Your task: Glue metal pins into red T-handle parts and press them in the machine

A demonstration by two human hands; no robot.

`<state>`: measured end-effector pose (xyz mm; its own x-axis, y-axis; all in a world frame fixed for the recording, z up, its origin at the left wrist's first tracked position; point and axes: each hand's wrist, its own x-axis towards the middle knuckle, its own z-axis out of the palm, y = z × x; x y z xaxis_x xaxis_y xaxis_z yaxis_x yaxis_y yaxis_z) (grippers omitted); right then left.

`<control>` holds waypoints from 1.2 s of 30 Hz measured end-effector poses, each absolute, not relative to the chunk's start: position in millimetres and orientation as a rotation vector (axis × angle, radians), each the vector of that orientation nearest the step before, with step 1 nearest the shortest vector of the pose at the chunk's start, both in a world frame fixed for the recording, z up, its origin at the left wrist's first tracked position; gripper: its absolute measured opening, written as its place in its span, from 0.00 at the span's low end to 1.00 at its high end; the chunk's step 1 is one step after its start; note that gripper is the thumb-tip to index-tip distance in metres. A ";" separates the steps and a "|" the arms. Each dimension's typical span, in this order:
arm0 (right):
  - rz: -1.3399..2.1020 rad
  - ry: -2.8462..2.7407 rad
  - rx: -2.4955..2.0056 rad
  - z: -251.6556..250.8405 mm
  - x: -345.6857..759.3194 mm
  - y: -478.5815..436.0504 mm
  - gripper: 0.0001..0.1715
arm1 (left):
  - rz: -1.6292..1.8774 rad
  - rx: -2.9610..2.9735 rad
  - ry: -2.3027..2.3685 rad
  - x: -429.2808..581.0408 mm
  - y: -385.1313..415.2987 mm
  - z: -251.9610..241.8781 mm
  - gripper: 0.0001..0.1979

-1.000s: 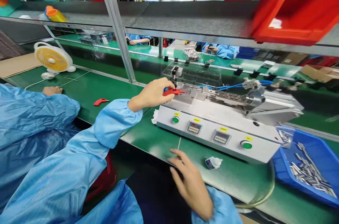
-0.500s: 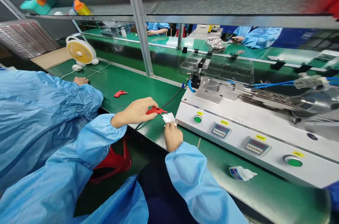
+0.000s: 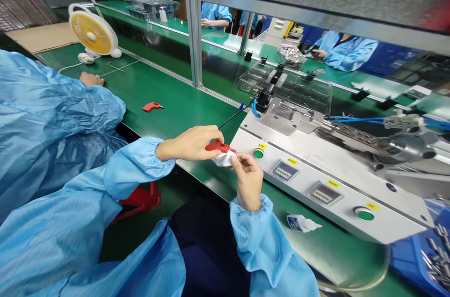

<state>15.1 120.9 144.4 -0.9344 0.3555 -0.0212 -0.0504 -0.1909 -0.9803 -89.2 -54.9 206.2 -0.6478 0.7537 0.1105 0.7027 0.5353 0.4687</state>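
Observation:
My left hand (image 3: 197, 143) is closed around a red pistol-shaped plastic part (image 3: 220, 146), its narrow end pointing right. In my right hand (image 3: 249, 179) a crumpled white tissue (image 3: 224, 159) is pinched between thumb and fingers. The tissue lies up against the front and underside of the red part. Both hands are held over the front edge of the green bench, left of the white machine (image 3: 326, 166). A second red pistol-shaped part (image 3: 152, 107) rests on the bench farther left. Nearer to me, a small white bottle (image 3: 303, 223) lies on its side.
A co-worker's blue sleeve (image 3: 59, 114) and hand (image 3: 92, 79) are close on the left. Behind them stands a yellow-and-white fan (image 3: 92, 32). A blue bin (image 3: 409, 257) of metal pieces is at lower right. A metal post (image 3: 194, 39) rises from the bench.
My right hand has brought the tissue up against the red part, and its fingers now show more. My left hand has stayed shut on the part. The whole view has shifted.

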 end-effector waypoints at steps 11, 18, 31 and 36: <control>2.220 -1.717 -0.383 141.5 8.0 109.8 0.24 | 0.792 1.319 2.618 -84.4 -58.9 207.4 0.11; 2.243 -1.673 -0.469 128.5 7.0 105.8 0.23 | 0.854 1.284 2.599 -84.7 -61.4 208.6 0.12; 1.743 -2.226 0.080 85.9 13.6 105.7 0.28 | 1.139 1.185 2.700 -89.0 -60.6 231.3 0.11; 1.378 -2.558 0.250 60.2 45.7 124.6 0.15 | 1.146 1.309 2.703 -95.2 -32.5 229.8 0.10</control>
